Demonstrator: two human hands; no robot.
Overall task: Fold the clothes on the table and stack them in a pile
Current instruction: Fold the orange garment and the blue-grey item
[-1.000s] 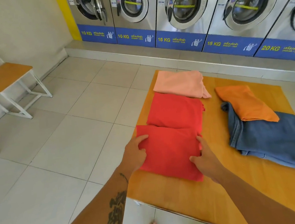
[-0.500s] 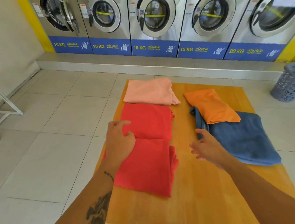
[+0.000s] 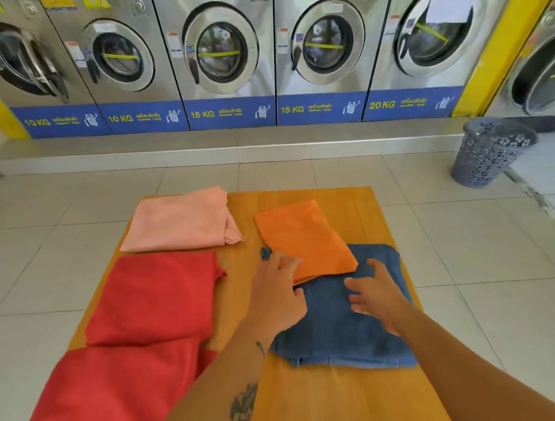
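On the wooden table [image 3: 323, 404] lie several folded cloths. A pink cloth [image 3: 179, 220] is at the far left, and a red cloth [image 3: 158, 296] lies below it. Nearest me on the left is a second red cloth [image 3: 111, 402]. An orange cloth [image 3: 300, 238] lies partly on top of a blue towel [image 3: 344, 332] on the right. My left hand [image 3: 275, 297] rests at the orange cloth's near left edge, fingers spread. My right hand [image 3: 375, 294] hovers open over the blue towel. Neither hand visibly grips anything.
A row of steel washing machines [image 3: 222, 54] lines the far wall on a raised step. A grey perforated laundry basket [image 3: 490, 151] stands on the tiled floor at the right. Tiled floor surrounds the low table.
Both hands have left the near red cloth and moved right to the orange cloth and blue towel. The view has swung right and tilted up.
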